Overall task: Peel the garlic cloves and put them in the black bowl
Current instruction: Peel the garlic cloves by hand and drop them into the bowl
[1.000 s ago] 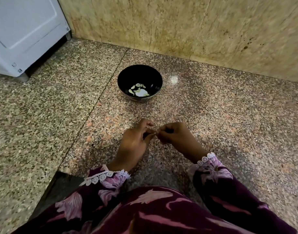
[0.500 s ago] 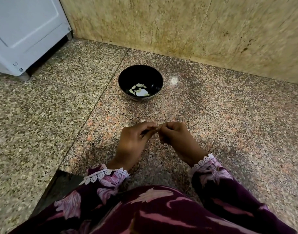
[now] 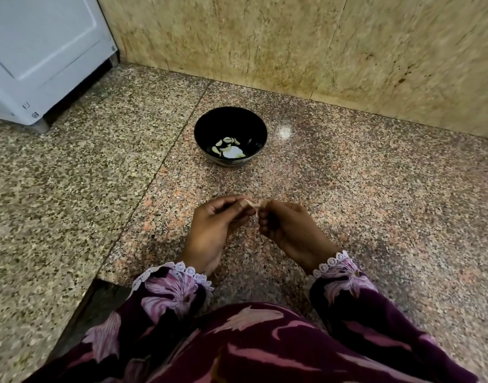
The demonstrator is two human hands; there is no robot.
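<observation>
Left hand (image 3: 209, 230) and right hand (image 3: 287, 230) are held together above the speckled granite floor (image 3: 375, 203), fingertips meeting. Both grips are closed in a pinch on one garlic clove (image 3: 250, 204), a pale sliver showing between the fingertips; most of it is hidden by the fingers. The black bowl (image 3: 230, 125) stands on the floor beyond the hands, well apart from them, near the stone wall (image 3: 292, 51). Several peeled cloves (image 3: 229, 147) lie in its bottom. A white appliance (image 3: 44, 51) stands at far left.
</observation>
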